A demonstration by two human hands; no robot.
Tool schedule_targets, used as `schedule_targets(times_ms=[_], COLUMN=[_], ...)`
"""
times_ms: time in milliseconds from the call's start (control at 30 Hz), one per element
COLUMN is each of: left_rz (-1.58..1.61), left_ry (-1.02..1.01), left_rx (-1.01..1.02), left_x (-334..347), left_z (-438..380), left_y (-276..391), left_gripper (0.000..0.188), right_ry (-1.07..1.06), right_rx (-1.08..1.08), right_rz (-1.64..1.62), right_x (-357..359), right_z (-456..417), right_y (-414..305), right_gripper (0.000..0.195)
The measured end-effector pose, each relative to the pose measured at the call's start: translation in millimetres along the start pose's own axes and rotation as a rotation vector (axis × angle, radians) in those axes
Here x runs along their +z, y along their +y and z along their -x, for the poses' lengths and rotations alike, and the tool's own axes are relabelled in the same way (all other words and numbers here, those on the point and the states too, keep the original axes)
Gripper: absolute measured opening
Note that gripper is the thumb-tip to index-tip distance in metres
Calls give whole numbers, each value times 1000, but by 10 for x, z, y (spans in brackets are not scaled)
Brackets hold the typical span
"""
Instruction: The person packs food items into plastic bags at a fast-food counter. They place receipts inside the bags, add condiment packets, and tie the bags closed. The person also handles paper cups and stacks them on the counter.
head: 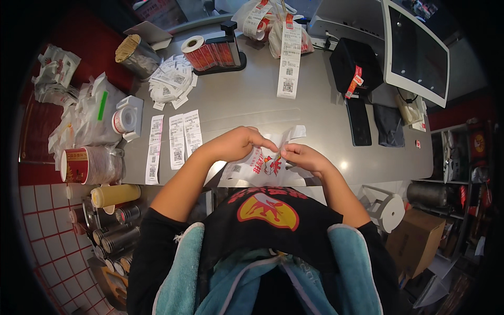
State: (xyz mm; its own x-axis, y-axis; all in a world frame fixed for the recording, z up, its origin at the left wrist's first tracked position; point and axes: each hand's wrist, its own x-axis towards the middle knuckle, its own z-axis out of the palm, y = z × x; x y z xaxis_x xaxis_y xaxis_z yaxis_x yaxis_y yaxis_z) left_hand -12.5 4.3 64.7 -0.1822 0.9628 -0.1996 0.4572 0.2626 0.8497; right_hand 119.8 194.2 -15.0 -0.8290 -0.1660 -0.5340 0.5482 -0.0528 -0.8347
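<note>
A white plastic carrier bag (260, 169) with red print and a cartoon chicken lies flattened at the front edge of the metal counter (236, 102), close to my apron. My left hand (238, 143) reaches over it from the left, index finger pointing at the bag's upper part; its other fingers are curled, and whether they grip the plastic is unclear. On the right, my right hand (302, 157) pinches the bag between thumb and fingers. The fingertips of both hands are close together. Three printed receipt strips (153, 149) lie left of my left forearm.
A sticker roll on a dispenser (220, 51), a heap of receipts (172, 82) and a tin of wooden sticks (136, 55) stand at the back left. Packed bags (275, 35) sit behind. A black printer (354, 67), phone (358, 122) and monitor (417, 51) are right; paper cups (92, 165) left.
</note>
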Motion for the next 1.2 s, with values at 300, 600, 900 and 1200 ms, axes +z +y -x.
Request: schedule_targets(times_ms=[300,600,900,1200], left_rz=[-479,682,1571,70], left_ry=[707,592,542,838], left_rx=[10,-207,29,-26], left_x=[-60,390,-196,-54], left_z=[212,110,798,1177], left_y=[-20,-22,-539,48], left_gripper=[23,14,9,86], right_ry=[127,-89,-366,-213], right_rx=[-114,-138,-204,-136], right_rz=[-467,-921,-1155,-770], right_x=[110,453,449,1283], right_z=[23,-21,-160,-676], right_y=[-264,-423,-588,-919], right_gripper=[24,42,46,34])
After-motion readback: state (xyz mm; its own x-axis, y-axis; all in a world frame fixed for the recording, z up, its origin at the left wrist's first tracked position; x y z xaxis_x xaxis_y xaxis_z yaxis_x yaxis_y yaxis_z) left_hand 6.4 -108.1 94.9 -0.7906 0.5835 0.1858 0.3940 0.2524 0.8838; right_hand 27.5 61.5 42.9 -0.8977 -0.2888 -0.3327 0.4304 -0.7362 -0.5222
